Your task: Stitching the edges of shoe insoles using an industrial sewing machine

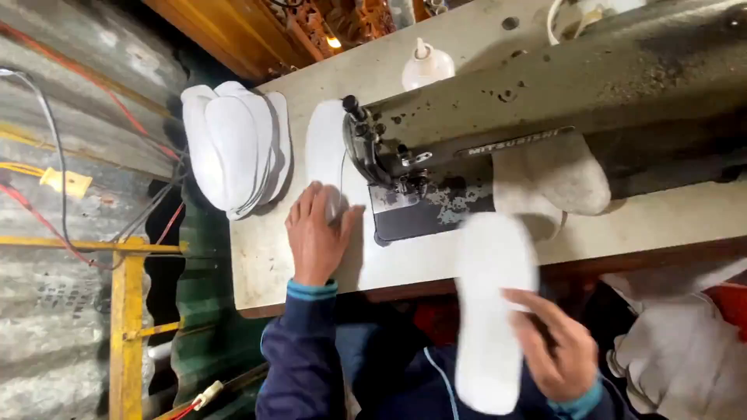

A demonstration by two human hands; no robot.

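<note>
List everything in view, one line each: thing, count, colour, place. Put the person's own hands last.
sewing machine: one, dark grey and worn, across the table's far side
table: one, pale and scuffed, under the machine
stack of insoles: one pile, count unclear, white, table's far left corner
flat insole: one, white, on the table left of the needle
plastic bottle: one, white, behind the machine
held insole: one, white, in front of the table edge
yellow frame: one, yellow, at left
left hand: pressing the flat insole's near end
right hand: gripping the held insole
</note>
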